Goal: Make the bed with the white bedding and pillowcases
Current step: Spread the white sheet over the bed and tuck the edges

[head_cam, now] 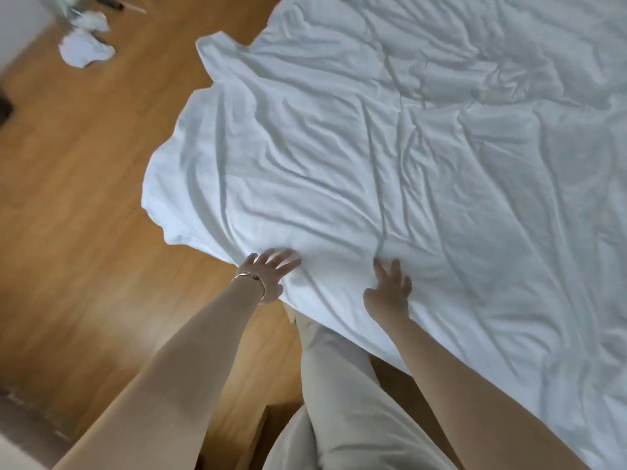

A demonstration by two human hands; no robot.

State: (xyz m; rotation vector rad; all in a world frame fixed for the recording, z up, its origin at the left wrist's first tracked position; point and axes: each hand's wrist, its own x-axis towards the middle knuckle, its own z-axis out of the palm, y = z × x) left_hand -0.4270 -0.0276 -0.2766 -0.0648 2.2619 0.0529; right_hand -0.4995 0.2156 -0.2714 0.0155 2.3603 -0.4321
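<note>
A wrinkled white sheet [390, 171] covers the bed and fills the right and centre of the head view, its loose edge hanging over the bed's left side above the floor. My left hand [269, 273], with a bracelet on the wrist, lies on the near edge of the sheet with its fingers spread; it is blurred. My right hand [390, 290] rests flat on the sheet a little to the right, fingers straight and pointing up the bed. No pillow or pillowcase shows on the bed.
A wooden floor [78, 184] runs along the left of the bed. Crumpled white cloth [86, 50] and other blurred items lie on the floor at the top left. My legs in pale trousers [339, 385] stand against the bed's near edge.
</note>
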